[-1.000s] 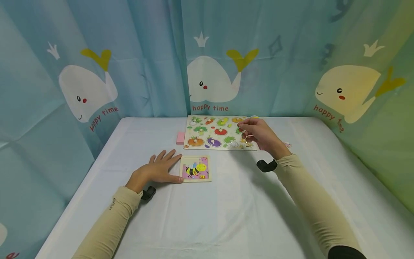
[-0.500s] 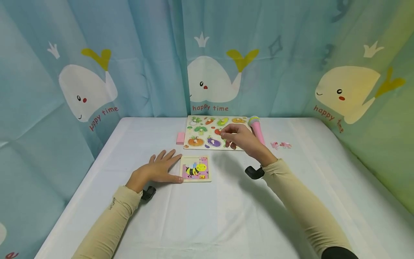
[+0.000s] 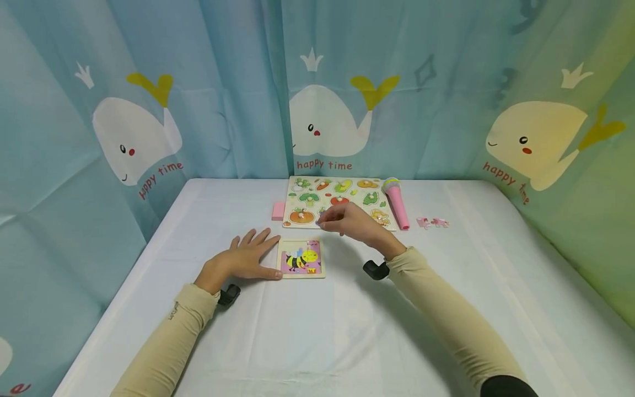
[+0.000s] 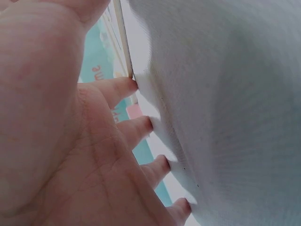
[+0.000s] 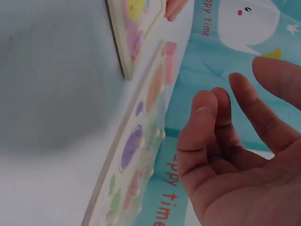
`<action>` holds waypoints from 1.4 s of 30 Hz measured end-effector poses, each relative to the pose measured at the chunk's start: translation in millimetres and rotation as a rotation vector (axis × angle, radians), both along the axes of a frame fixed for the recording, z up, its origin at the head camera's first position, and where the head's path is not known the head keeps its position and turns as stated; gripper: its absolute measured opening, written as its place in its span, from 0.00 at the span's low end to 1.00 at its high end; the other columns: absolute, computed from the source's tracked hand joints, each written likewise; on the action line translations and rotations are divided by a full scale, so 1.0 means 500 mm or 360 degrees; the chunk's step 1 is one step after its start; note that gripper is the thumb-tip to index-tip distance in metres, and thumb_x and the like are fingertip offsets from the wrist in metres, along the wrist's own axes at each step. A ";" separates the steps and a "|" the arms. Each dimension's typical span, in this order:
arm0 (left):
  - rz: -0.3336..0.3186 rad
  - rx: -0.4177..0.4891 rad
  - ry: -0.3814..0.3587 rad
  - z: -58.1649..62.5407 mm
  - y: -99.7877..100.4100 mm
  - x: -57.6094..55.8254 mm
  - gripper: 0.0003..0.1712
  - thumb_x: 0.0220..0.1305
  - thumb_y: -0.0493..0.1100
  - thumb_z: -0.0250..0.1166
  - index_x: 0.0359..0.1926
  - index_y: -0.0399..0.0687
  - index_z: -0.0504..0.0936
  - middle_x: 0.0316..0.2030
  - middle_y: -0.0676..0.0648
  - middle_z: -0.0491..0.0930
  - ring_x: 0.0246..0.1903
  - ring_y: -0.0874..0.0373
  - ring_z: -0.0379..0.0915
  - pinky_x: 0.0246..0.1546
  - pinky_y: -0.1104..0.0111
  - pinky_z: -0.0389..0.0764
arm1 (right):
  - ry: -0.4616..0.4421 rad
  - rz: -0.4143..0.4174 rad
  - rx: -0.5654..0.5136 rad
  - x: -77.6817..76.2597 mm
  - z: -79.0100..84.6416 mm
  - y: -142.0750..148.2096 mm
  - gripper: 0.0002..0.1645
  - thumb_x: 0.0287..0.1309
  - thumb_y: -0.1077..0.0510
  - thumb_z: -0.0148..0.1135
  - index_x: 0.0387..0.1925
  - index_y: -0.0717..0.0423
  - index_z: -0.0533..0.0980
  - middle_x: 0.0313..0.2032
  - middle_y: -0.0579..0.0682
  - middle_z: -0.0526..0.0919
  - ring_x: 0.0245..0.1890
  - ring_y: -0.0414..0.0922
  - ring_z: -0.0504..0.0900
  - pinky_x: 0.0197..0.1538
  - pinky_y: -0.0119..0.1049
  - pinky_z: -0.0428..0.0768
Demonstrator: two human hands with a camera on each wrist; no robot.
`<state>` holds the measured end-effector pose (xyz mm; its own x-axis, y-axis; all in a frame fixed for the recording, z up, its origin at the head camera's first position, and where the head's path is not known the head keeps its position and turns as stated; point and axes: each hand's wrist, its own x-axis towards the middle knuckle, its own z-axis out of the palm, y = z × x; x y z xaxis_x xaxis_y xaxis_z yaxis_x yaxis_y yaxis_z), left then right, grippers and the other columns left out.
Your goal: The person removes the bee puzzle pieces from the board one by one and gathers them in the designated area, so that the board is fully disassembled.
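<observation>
A small wooden-framed bee puzzle (image 3: pixel 302 274) lies flat on the white table. Spread beside its left edge is my left hand (image 3: pixel 243 259), with thumb and index finger at the frame's two left corners. In the left wrist view, fingertips (image 4: pixel 145 123) rest on the cloth. My right hand (image 3: pixel 353 223) is raised near the front edge of the vegetable peg board (image 3: pixel 292 225), thumb and index fingertips together. The right wrist view shows these fingertips (image 5: pixel 203 100) meeting, the other fingers loosely bent; I cannot tell whether something small is pinched there.
A pink toy microphone (image 3: pixel 397 205) lies right of the peg board, with pink jigsaw pieces (image 3: pixel 439 223) farther right. A pink block (image 3: pixel 278 211) sits at the board's left side. A blue whale-print curtain (image 3: pixel 238 110) encloses the table's back and sides.
My right hand has moved left and toward me across the peg board, uncovering the microphone and pink jigsaw pieces. My left hand has stayed at the bee puzzle.
</observation>
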<state>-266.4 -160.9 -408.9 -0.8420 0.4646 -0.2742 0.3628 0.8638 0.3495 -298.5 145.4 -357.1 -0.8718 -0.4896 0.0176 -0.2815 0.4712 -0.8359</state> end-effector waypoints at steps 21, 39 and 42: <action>-0.0008 -0.0053 0.0009 -0.004 0.000 -0.007 0.61 0.67 0.72 0.68 0.87 0.50 0.51 0.86 0.37 0.41 0.82 0.31 0.31 0.75 0.29 0.39 | 0.0014 0.0257 0.0354 -0.020 -0.051 -0.051 0.05 0.67 0.65 0.70 0.42 0.61 0.87 0.32 0.48 0.80 0.32 0.42 0.71 0.37 0.35 0.69; -0.0005 -0.0025 0.0002 0.000 0.000 -0.006 0.61 0.67 0.71 0.68 0.87 0.50 0.51 0.86 0.37 0.40 0.82 0.31 0.30 0.75 0.30 0.38 | 0.0062 0.0357 0.0452 -0.020 -0.076 -0.064 0.07 0.64 0.68 0.69 0.43 0.61 0.83 0.38 0.51 0.82 0.37 0.43 0.75 0.42 0.36 0.75; -0.0003 -0.0030 -0.0005 0.001 0.001 -0.005 0.61 0.67 0.71 0.68 0.87 0.50 0.51 0.86 0.37 0.40 0.82 0.31 0.30 0.75 0.30 0.38 | 0.0064 0.0370 0.0465 -0.021 -0.079 -0.068 0.08 0.63 0.68 0.68 0.43 0.61 0.82 0.38 0.51 0.81 0.37 0.43 0.75 0.43 0.36 0.75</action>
